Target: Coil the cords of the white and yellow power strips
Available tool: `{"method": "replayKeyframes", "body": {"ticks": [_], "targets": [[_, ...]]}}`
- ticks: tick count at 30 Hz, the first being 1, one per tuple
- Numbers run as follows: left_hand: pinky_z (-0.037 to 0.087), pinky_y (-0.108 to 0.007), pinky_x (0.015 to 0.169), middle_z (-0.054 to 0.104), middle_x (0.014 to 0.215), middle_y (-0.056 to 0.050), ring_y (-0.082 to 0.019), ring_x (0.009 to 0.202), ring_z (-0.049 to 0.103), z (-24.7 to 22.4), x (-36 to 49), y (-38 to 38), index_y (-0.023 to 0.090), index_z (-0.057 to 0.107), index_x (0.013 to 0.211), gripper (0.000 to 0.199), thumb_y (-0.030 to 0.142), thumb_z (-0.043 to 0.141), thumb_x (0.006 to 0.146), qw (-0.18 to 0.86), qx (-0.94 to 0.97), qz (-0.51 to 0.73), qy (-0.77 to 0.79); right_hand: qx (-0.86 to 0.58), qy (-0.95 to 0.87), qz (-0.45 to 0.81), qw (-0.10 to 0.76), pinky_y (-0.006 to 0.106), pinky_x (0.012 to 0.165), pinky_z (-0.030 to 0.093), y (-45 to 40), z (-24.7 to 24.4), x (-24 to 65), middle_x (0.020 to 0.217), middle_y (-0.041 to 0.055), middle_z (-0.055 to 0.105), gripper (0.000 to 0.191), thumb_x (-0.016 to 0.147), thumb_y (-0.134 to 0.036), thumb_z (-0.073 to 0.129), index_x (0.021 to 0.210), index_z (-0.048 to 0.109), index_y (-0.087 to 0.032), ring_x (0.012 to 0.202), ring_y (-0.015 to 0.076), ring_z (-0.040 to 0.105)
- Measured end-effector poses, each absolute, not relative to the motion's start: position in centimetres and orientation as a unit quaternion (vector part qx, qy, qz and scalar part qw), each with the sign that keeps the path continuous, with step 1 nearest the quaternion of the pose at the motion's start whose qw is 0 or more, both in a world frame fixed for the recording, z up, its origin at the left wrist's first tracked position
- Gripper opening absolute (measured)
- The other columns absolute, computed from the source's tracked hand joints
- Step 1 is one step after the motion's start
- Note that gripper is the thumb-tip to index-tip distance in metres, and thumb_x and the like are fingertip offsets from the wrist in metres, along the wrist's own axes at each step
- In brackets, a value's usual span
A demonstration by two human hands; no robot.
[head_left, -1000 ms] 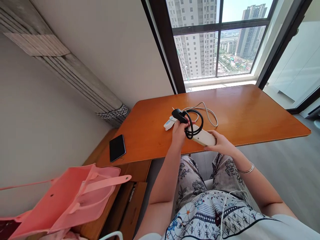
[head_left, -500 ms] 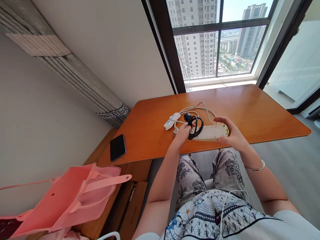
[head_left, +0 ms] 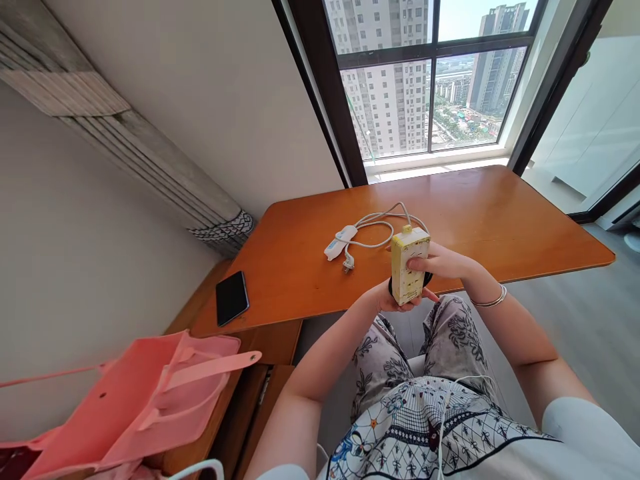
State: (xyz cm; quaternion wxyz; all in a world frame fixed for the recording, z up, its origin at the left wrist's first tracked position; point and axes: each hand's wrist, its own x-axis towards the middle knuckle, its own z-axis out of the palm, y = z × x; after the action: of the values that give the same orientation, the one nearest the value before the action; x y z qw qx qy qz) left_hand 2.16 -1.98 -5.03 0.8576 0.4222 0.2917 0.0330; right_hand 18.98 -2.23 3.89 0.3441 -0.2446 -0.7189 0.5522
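Note:
A yellowed white power strip (head_left: 401, 273) is held up on end above the table's near edge, its narrow end towards me. My right hand (head_left: 445, 261) is closed around its right side, thumb across the face. Under and behind the lower end, my left hand (head_left: 384, 298) wraps it, most of its fingers hidden. Bits of a black cord (head_left: 429, 279) show behind the strip; the rest is out of sight. A pale cord (head_left: 371, 245) runs from the strip's top to a white oblong block (head_left: 341, 243) lying on the table, with a white plug (head_left: 349, 263) beside it.
The wooden table (head_left: 480, 220) stands below a window (head_left: 435, 100). A dark-screened phone (head_left: 232, 298) lies at its left end. A pink open bag (head_left: 145, 400) sits at lower left, near a tied curtain (head_left: 220, 217).
The power strip has turned from lying flat to standing on end, nearer to me. My left hand has moved right and beneath it. The black cord is now mostly hidden behind it.

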Motion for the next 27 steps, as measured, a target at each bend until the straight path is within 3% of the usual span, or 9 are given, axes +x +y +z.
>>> {"method": "replayKeyframes", "body": {"ticks": [3,5,7,10,13,18,25,27], "targets": [[0.029,-0.025,0.038,0.062,0.054,-0.008,-0.016,0.042,0.051,-4.8,1.6,-1.8,0.014,0.074,0.093,0.057,0.066,0.058,0.077,0.839,0.443,0.042,0.314,-0.262,-0.66,0.605,0.362,0.028,0.064,0.059,-1.4,3.0,18.8,0.082,0.0033,0.075,0.048,0.067,-0.061,0.078,0.082,0.073,-0.016,0.074,0.0188,0.071],[0.04,-0.028,0.045,0.074,0.074,-0.014,-0.024,0.058,0.066,-4.5,1.3,-1.6,0.015,0.074,0.096,0.058,0.067,0.059,0.076,0.825,0.449,0.081,0.333,-0.3,-0.586,0.633,0.407,0.026,0.057,0.057,-0.8,2.0,18.7,0.077,0.0044,0.075,0.053,0.064,-0.065,0.079,0.079,0.071,-0.015,0.066,0.0177,0.07],[0.048,-0.032,0.055,0.077,0.091,-0.015,-0.028,0.072,0.072,-4.4,1.2,-1.5,0.018,0.074,0.102,0.059,0.069,0.059,0.077,0.814,0.429,0.165,0.354,-0.342,-0.493,0.655,0.459,0.024,0.052,0.056,-0.2,1.0,18.8,0.073,0.005,0.074,0.053,0.065,-0.065,0.08,0.078,0.068,-0.015,0.06,0.0161,0.068],[0.053,-0.037,0.07,0.077,0.096,-0.013,-0.027,0.082,0.072,-4.6,1.3,-1.5,0.02,0.073,0.104,0.064,0.075,0.053,0.079,0.787,0.384,0.292,0.385,-0.378,-0.368,0.672,0.52,0.025,0.05,0.057,0.7,0.0,19.4,0.071,0.0044,0.073,0.045,0.073,-0.057,0.079,0.084,0.065,-0.016,0.055,0.0153,0.067],[0.052,-0.033,0.075,0.076,0.094,-0.012,-0.024,0.086,0.07,-5.3,1.9,-1.9,0.017,0.072,0.098,0.065,0.077,0.056,0.077,0.738,0.385,0.372,0.411,-0.381,-0.293,0.679,0.555,0.028,0.052,0.061,1.1,-0.4,19.9,0.073,0.0032,0.073,0.037,0.077,-0.046,0.08,0.092,0.063,-0.017,0.056,0.016,0.068],[0.05,-0.028,0.077,0.071,0.103,-0.009,-0.021,0.095,0.066,-5.9,3.4,-2.4,0.016,0.066,0.094,0.05,0.041,0.089,0.058,0.595,0.447,0.507,0.435,-0.37,-0.18,0.678,0.61,0.037,0.067,0.066,0.9,-1.3,19.7,0.082,0.003,0.074,0.036,0.077,-0.045,0.079,0.098,0.063,-0.021,0.072,0.0207,0.073],[0.051,-0.031,0.084,0.071,0.112,-0.01,-0.023,0.101,0.067,-5.1,3.1,-2.0,0.019,0.06,0.107,0.068,0.033,0.094,0.049,0.655,0.449,0.518,0.317,-0.327,-0.213,0.671,0.631,0.037,0.072,0.065,0.5,-3.6,19.3,0.091,0.0036,0.076,0.042,0.077,-0.051,0.076,0.105,0.063,-0.023,0.09,0.0227,0.073],[0.05,-0.031,0.084,0.073,0.106,-0.01,-0.022,0.098,0.067,-5.1,2.7,-1.9,0.018,0.062,0.105,0.066,0.03,0.094,0.049,0.666,0.453,0.502,0.316,-0.329,-0.217,0.652,0.648,0.036,0.073,0.065,0.5,-3.6,19.3,0.093,0.003,0.076,0.041,0.078,-0.051,0.076,0.106,0.063,-0.024,0.095,0.0223,0.073]]}}
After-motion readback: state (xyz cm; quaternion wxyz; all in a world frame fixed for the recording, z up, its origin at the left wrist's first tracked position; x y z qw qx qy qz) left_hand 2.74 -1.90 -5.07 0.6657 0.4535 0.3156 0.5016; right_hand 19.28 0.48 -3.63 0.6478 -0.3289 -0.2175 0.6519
